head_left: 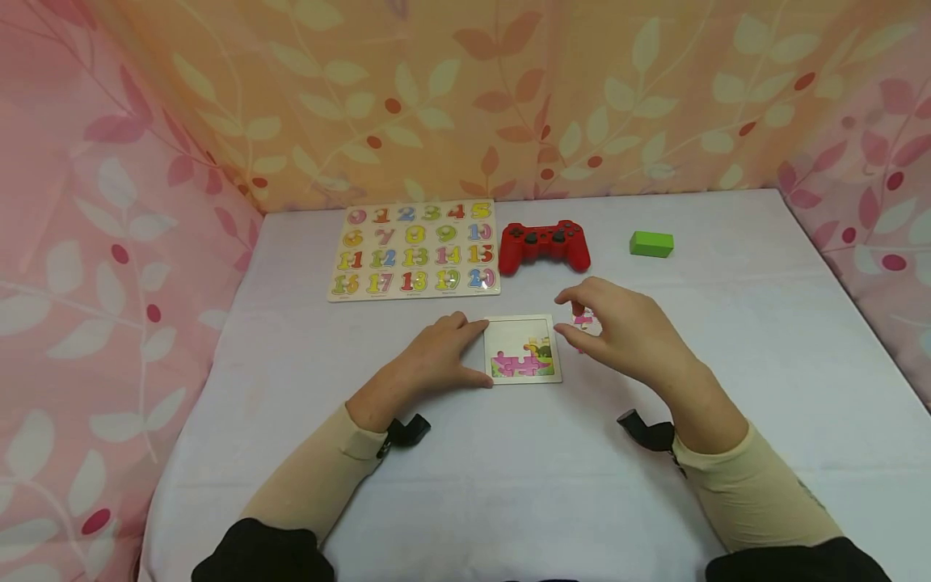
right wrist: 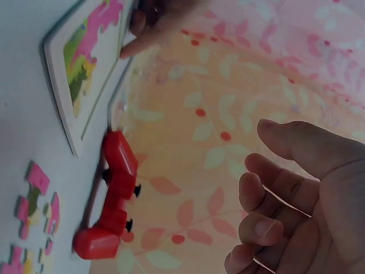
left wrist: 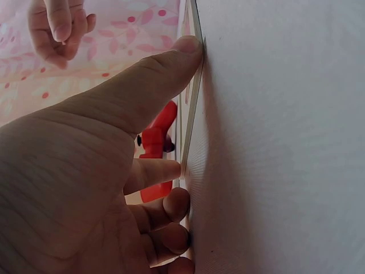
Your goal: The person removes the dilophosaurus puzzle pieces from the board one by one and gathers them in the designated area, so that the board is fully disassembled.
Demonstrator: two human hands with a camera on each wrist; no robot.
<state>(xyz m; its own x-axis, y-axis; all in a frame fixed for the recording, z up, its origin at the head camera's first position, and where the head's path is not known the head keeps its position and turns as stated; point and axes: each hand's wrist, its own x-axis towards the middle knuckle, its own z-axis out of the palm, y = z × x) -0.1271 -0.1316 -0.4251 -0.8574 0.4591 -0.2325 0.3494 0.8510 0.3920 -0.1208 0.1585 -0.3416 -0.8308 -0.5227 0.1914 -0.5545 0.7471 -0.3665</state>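
A small jigsaw board (head_left: pixel 519 325) with a pale raised frame lies flat on the white cloth. Pink joined pieces (head_left: pixel 518 365) fill its near part, beside a green and yellow picture portion. My left hand (head_left: pixel 436 352) holds the board at its left side, thumb at the near corner and index fingertip at the far corner. Just right of the board hovers my right hand (head_left: pixel 621 330), thumb and index finger apart, nothing between them. Beneath it are loose jigsaw pieces (head_left: pixel 584 320), partly hidden by the hand; several pieces (right wrist: pixel 37 178) show in the right wrist view.
Behind the board lie a wooden number puzzle (head_left: pixel 414 247) and, to its right, a red game controller (head_left: pixel 545 246). Farther right sits a green block (head_left: pixel 651 244). Flowered curtains (head_left: pixel 465 97) enclose the table's back and sides.
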